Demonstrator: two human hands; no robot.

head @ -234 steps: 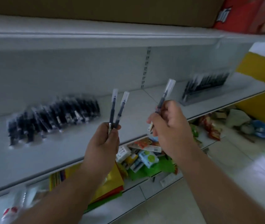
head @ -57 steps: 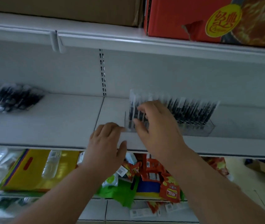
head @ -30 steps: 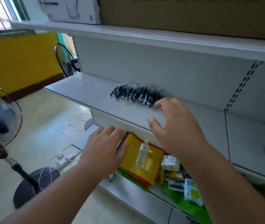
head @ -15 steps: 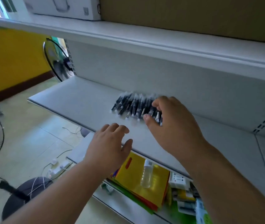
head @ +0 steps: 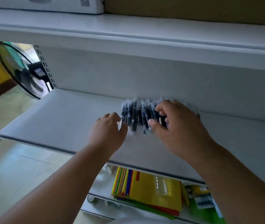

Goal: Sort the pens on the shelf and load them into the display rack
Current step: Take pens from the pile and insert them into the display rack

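Both arms reach forward, left hand (head: pixel 108 129) and right hand (head: pixel 175 125) loosely curled.

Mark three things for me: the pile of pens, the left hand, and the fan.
pile of pens (head: pixel 136 114), head view, on the dark barrels at mid-pile.
left hand (head: pixel 107 133), head view, on the back of the hand.
fan (head: pixel 22 73), head view, on the hub behind its wire guard.

A white shelf (head: pixel 60 120) carries a loose row of dark pens (head: pixel 136 113) lying side by side near its back edge, right of the middle. Both hands reach onto the shelf at the pens; blur hides any grip.
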